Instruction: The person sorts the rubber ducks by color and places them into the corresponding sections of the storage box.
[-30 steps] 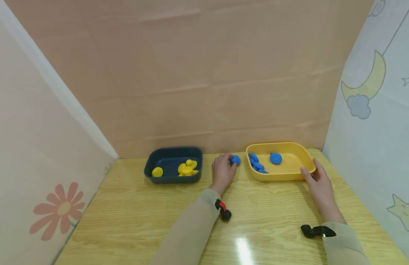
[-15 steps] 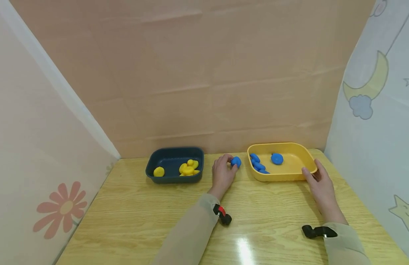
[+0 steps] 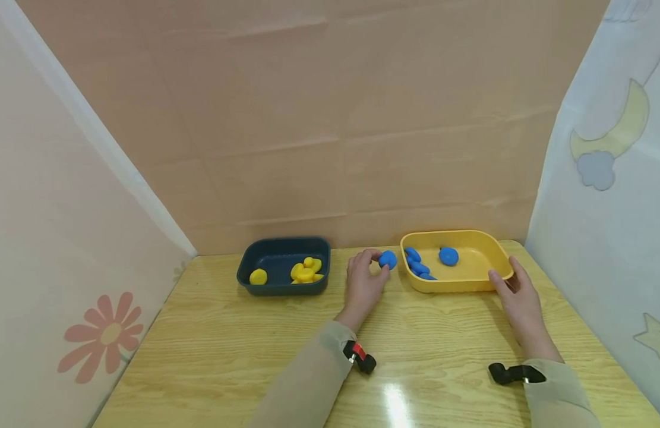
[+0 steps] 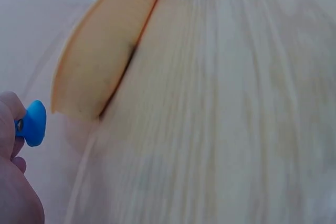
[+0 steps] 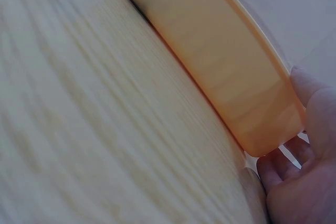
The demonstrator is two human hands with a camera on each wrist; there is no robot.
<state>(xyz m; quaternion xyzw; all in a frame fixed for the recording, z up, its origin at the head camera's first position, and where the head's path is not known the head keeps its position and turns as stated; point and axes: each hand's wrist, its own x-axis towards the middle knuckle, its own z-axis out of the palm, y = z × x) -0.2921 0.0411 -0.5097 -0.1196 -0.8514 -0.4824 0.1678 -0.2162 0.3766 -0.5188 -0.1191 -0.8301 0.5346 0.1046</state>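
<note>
A small, rounded blue toy (image 3: 387,260) is pinched between the thumb and fingers of my left hand (image 3: 364,284). It sits just left of the yellow tray (image 3: 458,285), apart from its wall. In the left wrist view the blue toy (image 4: 35,124) shows a flared, smooth end, with the rest hidden by the fingers. My right hand (image 3: 519,306) grips the tray's near right corner, thumb at the rim and fingers along the outer side, as the right wrist view also shows for that hand (image 5: 302,182). Inside the tray lie several blue pieces (image 3: 418,267) and a rounder one (image 3: 448,256).
To the left a dark blue tray (image 3: 283,290) holds several yellow pieces (image 3: 305,275), some duck-like, and a round yellow one (image 3: 258,277). Both trays stand near the back edge of the wooden table (image 3: 223,356). A tan backdrop (image 3: 330,148) rises behind, with printed side walls.
My left hand has lifted the blue toy slightly and brought it right, closer to the yellow tray. The right hand stays at the tray's corner.
</note>
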